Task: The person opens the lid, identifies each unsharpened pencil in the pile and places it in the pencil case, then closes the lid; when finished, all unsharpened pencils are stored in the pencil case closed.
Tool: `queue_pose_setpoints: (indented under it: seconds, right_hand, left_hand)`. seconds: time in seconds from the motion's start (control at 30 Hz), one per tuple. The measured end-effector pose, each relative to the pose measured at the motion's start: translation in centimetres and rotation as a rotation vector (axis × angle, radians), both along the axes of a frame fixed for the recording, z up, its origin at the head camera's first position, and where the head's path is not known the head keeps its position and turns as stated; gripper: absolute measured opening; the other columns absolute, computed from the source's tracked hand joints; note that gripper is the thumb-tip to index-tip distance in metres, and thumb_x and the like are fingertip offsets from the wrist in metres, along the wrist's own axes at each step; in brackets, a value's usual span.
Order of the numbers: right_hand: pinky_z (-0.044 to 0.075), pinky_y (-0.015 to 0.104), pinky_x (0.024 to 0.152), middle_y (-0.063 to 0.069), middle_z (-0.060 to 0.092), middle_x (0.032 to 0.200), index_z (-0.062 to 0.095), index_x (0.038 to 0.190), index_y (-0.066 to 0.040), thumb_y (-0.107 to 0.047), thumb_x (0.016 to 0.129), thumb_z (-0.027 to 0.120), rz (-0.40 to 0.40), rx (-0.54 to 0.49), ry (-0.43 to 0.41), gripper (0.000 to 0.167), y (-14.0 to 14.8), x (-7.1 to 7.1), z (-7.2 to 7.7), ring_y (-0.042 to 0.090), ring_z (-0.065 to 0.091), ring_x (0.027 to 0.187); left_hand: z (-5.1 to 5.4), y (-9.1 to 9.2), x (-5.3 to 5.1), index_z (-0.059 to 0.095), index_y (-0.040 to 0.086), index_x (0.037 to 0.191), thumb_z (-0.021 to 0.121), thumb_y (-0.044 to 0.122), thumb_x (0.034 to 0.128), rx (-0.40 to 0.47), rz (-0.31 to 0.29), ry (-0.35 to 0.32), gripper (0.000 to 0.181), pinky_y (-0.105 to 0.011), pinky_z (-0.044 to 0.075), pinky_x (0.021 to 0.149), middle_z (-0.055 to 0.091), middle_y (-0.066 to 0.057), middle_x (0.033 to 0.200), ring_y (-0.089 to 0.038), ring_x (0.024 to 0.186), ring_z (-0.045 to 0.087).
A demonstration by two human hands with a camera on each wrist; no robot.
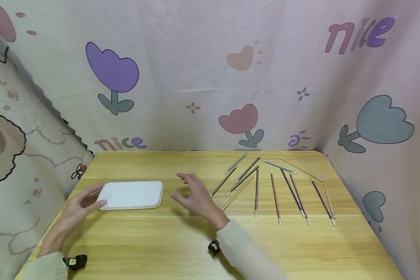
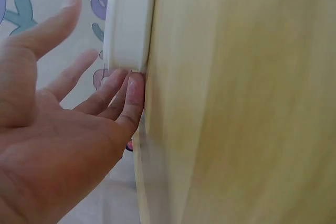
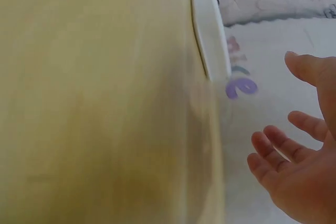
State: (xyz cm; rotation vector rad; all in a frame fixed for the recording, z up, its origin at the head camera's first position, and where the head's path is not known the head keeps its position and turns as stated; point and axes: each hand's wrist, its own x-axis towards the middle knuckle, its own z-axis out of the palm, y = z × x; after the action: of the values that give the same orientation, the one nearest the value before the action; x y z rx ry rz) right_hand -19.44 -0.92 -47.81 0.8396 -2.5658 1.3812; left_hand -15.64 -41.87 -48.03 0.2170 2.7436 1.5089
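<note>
Beyond the left hand (image 2: 68, 135), its wrist view crops the white case (image 2: 129, 22).

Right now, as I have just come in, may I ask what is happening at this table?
A person's left grip touches the left end of a white box lying on the wooden table. Their right grip is open and holds nothing, between the box and the pencils, which lie scattered on the right.
</note>
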Motion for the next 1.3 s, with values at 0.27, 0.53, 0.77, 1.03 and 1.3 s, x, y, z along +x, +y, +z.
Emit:
queue_pose_setpoints:
  seconds: [0.27, 0.53, 0.77, 1.03, 1.3]
  right_hand:
    - [0.045, 0.034, 0.111, 0.012, 0.053, 0.149, 0.048, 0.15, -0.004, -0.032, 0.092, 0.079, 0.063, -0.045, -0.166, 0.071, -4.9, -0.3, -0.9, 0.028, 0.053, 0.133]
    - [0.036, 0.028, 0.117, 0.012, 0.051, 0.152, 0.05, 0.148, 0.0, -0.026, 0.089, 0.083, 0.051, 0.058, -0.177, 0.072, -6.6, -0.2, -2.1, 0.023, 0.046, 0.141]
    - [0.038, 0.031, 0.117, 0.016, 0.054, 0.149, 0.057, 0.14, 0.001, -0.025, 0.089, 0.083, 0.054, 0.145, -0.133, 0.063, -5.3, -0.3, -1.0, 0.027, 0.049, 0.139]
    - [0.039, 0.038, 0.117, 0.019, 0.049, 0.152, 0.063, 0.127, 0.002, -0.026, 0.088, 0.084, 0.076, 0.198, -0.101, 0.052, -1.5, -0.2, -0.6, 0.033, 0.047, 0.14]
    - [0.036, 0.043, 0.118, 0.018, 0.045, 0.156, 0.051, 0.149, 0.0, -0.031, 0.089, 0.082, 0.069, 0.274, -0.135, 0.074, 2.6, 0.2, 0.2, 0.034, 0.044, 0.143]
  left_hand:
    - [0.0, -0.3, -0.6, 0.033, 0.001, 0.159, 0.07, 0.02, 0.0999, -0.066, -0.027, -0.046, 0.072, -0.003, 0.044, 0.086, 0.034, -0.037, 0.155, 0.018, 0.115, 0.041]
    - [-0.7, 0.2, -0.5, 0.031, -0.002, 0.159, 0.072, 0.02, 0.0978, -0.066, -0.024, -0.063, 0.077, -0.006, 0.045, 0.084, 0.04, -0.036, 0.151, 0.016, 0.111, 0.045]
    - [0.0, 1.6, -0.8, 0.032, -0.005, 0.157, 0.074, 0.015, 0.0962, -0.019, -0.045, -0.073, 0.077, -0.008, 0.048, 0.086, 0.038, -0.035, 0.153, 0.014, 0.112, 0.046]
    - [0.2, 5.2, -0.9, 0.036, -0.008, 0.154, 0.077, 0.01, 0.0931, 0.024, -0.078, -0.064, 0.076, -0.012, 0.05, 0.089, 0.045, -0.036, 0.146, -0.016, 0.122, 0.056]
    - [-0.1, 8.5, -1.4, 0.036, -0.006, 0.154, 0.078, 0.01, 0.0919, 0.041, -0.129, -0.06, 0.077, -0.014, 0.046, 0.096, 0.047, -0.031, 0.146, -0.046, 0.128, 0.05]
